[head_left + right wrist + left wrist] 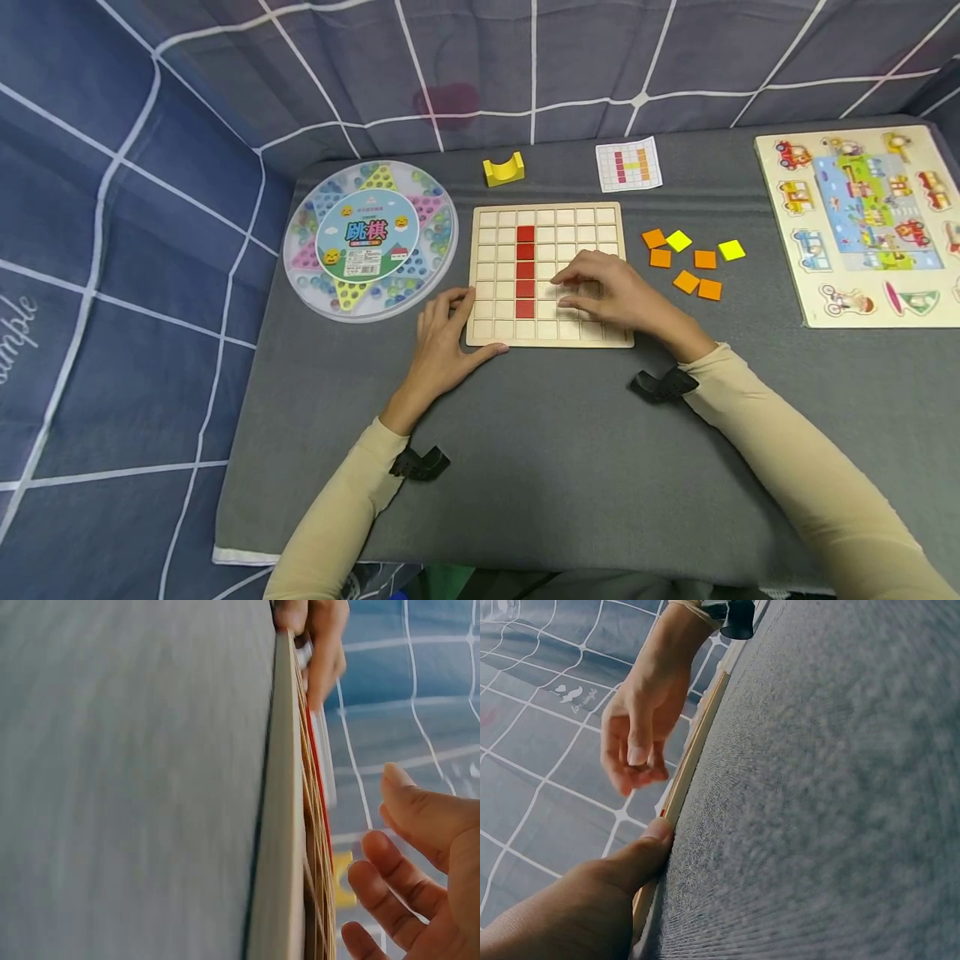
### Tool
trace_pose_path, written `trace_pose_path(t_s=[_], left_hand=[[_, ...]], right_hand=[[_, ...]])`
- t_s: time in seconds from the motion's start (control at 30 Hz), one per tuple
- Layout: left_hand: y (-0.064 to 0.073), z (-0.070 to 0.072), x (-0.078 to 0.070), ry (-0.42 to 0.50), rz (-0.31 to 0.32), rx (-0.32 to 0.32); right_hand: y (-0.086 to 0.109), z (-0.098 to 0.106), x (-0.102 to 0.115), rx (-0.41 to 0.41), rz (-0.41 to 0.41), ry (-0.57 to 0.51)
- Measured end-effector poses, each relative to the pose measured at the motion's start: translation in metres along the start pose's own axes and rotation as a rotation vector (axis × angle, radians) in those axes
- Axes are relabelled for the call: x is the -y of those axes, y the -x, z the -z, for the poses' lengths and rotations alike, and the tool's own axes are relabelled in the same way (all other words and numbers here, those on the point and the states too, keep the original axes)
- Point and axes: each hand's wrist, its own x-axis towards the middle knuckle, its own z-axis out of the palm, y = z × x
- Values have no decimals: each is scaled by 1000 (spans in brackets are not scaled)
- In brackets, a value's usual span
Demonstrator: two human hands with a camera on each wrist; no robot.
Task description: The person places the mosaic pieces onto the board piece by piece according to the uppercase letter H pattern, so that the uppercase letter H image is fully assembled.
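Observation:
A square wooden grid board (552, 340) lies on the table, with a column of several red square tiles (525, 270) in its cells. My left hand (442, 348) steadies its near left corner, fingers at the left edge and thumb along the front edge. In the left wrist view that thumb (641, 859) presses the board's edge. Over the board's right half, my right hand (606, 287) hovers with fingers loosely bent. Between its thumb and fingertips nothing shows in the right wrist view, where the right hand (420, 862) stays apart from the board.
Orange tiles (705, 259) and yellow tiles (731, 250) lie loose right of the board. Behind it are a yellow curved block (504, 170) and a pattern card (629, 164). A round Chinese checkers box (442, 237) sits left; a wooden picture puzzle (810, 287) lies far right.

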Motion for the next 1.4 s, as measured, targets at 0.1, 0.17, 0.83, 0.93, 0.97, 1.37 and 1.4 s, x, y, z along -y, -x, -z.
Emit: trace_pose_path(t_s=[0.1, 0.17, 0.83, 0.93, 0.97, 1.37, 1.4], left_hand=[[0, 0, 1, 2, -8, -4], [0, -1, 1, 3, -14, -7], [1, -3, 3, 2, -41, -28], [0, -3, 3, -1, -43, -25], [0, -3, 3, -2, -43, -25], [0, -4, 4, -8, -40, -27], [0, -4, 4, -10, -39, -26]], right_hand=[[9, 14, -8, -45, -53, 29], [15, 25, -13, -76, -106, 57], [51, 93, -59, -177, -495, 266], [53, 95, -61, -187, -514, 278], [53, 95, -61, -186, -522, 285], [56, 96, -66, -164, -478, 351], [56, 96, -66, -169, -470, 352]])
